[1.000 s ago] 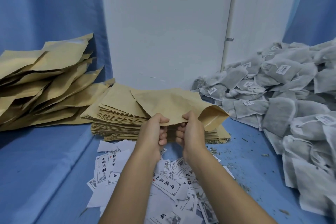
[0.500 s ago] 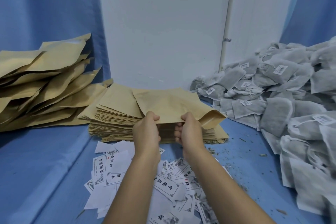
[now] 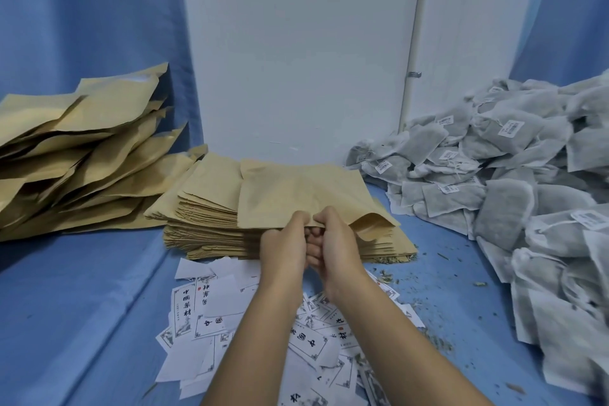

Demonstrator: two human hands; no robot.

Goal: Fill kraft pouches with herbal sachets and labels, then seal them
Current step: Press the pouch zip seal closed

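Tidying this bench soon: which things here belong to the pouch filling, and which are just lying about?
Job: held pouch, flat pouch stack, sachet pile, label slips, bulging pouches.
Lying about: herb crumbs, white panel.

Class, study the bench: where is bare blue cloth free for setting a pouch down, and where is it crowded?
Widest free patch: blue cloth at near left, bordered by the loose pouch pile, flat pouch stack and labels. A narrower, crumb-strewn strip lies between labels and sachet heap. The centre is crowded.
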